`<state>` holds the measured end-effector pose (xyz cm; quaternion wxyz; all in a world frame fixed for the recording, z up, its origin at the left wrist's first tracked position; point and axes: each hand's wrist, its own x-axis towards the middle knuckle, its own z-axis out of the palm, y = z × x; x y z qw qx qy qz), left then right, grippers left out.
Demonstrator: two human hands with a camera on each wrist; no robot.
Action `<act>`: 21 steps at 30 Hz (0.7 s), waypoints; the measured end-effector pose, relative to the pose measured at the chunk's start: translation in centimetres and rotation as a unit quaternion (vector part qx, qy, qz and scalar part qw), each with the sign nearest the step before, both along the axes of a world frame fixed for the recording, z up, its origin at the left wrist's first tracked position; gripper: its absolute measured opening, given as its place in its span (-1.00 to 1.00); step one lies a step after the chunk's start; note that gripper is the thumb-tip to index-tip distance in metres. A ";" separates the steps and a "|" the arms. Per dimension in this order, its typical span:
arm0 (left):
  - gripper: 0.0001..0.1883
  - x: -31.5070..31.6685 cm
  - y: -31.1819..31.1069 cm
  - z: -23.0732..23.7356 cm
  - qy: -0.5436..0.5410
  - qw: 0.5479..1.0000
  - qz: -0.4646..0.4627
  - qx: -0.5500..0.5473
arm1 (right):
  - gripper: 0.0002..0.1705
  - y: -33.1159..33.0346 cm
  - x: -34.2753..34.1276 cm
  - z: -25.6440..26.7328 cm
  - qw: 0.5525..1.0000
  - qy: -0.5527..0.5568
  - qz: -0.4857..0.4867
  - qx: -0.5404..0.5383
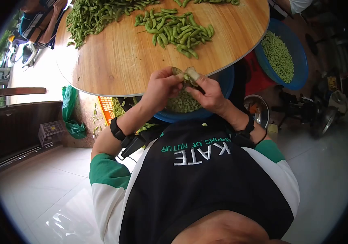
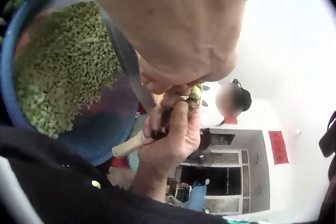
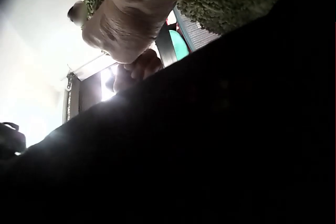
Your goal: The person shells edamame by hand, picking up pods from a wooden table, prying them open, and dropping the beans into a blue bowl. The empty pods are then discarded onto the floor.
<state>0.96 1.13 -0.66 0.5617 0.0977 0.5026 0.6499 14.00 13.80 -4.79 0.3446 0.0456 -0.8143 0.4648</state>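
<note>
Bright light gleams on pale floor tiles (image 1: 31, 179); a white wall (image 2: 304, 166) bears a red sheet (image 2: 279, 147).

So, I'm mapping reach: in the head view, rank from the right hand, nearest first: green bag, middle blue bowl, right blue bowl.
1. Middle blue bowl, beneath the right hand.
2. Right blue bowl, right side.
3. Green bag, left side.

Angles the left forearm (image 1: 133, 118) and right forearm (image 1: 238, 118) forward and inward to converge in front of the torso (image 1: 206, 187). Holds the left hand (image 1: 160, 88) and right hand (image 1: 210, 94) close together there, almost fingertip to fingertip. Curls the fingers (image 2: 181, 118) of both inward in a pinch against the thumbs (image 1: 206, 83), with the thumb side of each mostly facing upward.
</note>
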 end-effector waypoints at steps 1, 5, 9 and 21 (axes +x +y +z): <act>-0.93 0.3 0.2 0.0 0.069 0.997 0.009 -0.033 | -0.60 -0.2 0.1 0.2 0.994 -0.007 -0.001 -0.110; -0.93 0.5 0.6 0.3 0.092 0.995 -0.003 -0.050 | -0.64 0.3 0.2 0.7 0.992 -0.049 -0.027 -0.117; -0.92 -0.8 -0.1 0.5 0.100 0.990 -0.065 -0.076 | -0.71 2.3 0.2 1.4 0.998 -0.046 0.040 0.010; -0.89 0.4 -2.4 2.8 0.225 0.956 -0.129 -0.140 | -0.70 -1.1 0.1 3.6 0.990 -0.071 -0.028 0.122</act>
